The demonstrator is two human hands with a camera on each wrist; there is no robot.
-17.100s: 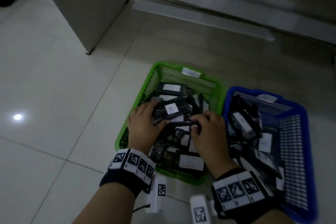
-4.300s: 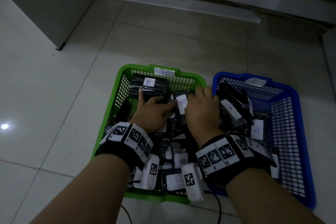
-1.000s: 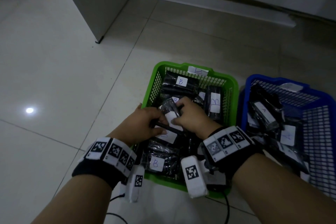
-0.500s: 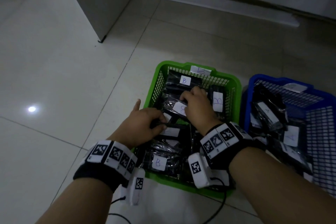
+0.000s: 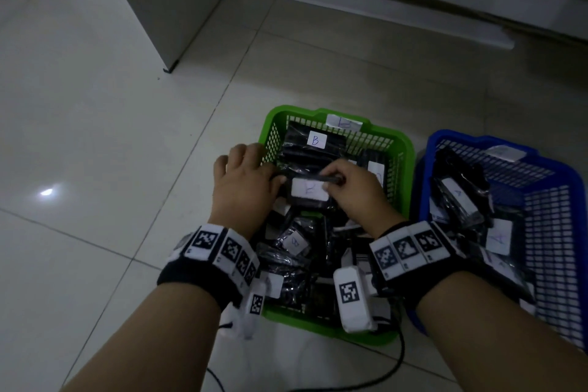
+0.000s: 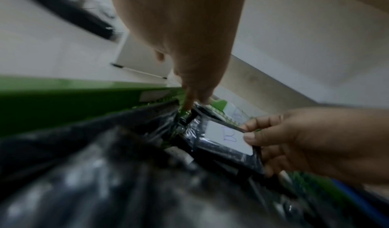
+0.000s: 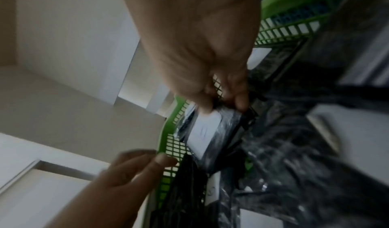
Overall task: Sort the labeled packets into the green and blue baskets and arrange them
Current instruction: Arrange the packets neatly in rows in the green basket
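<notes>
The right hand (image 5: 356, 191) pinches a B-labelled packet (image 5: 310, 191) label-up over the far half of the green basket (image 5: 402, 149) (apparently for tidy stacking); the left hand (image 5: 245, 181) steadies its left end, fingers draped over the rim.

Glossy pale floor tiles (image 5: 95, 137) catch the light; both the green basket (image 5: 404, 149) and blue basket (image 5: 560, 175) are moulded plastic mesh, the packets (image 5: 305, 156) shiny crinkled film with matt paper labels (image 5: 317, 139).

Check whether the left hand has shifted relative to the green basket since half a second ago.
Yes. The left hand has moved toward the far end of the green basket, its fingers now over the basket's left rim.
</notes>
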